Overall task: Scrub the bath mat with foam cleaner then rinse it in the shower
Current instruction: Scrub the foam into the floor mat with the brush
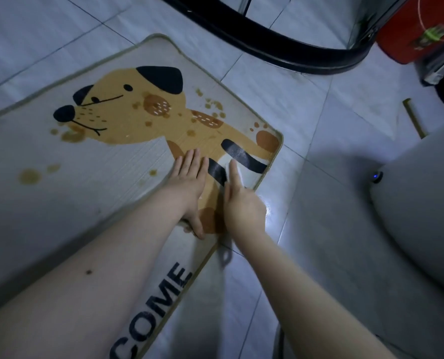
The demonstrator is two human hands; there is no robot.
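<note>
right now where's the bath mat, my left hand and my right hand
bath mat (47, 156), head view, bare grey area left of the dog print
left hand (187, 177), head view, back of hand
right hand (241, 200), head view, back of hand

Your two forearms enter the view from the lower edge, both bare from the frame edge to the wrist: no sleeve, cuff or glove is worn. Your left hand (189, 177) is bare. Your right hand (241, 200) is likewise bare. One small dark mark sits on the upper surface of your left forearm, roughly midway along the part in view. Fingernails appear short; finer detail is lost to blur. The rest of your body lies outside the view.
</note>
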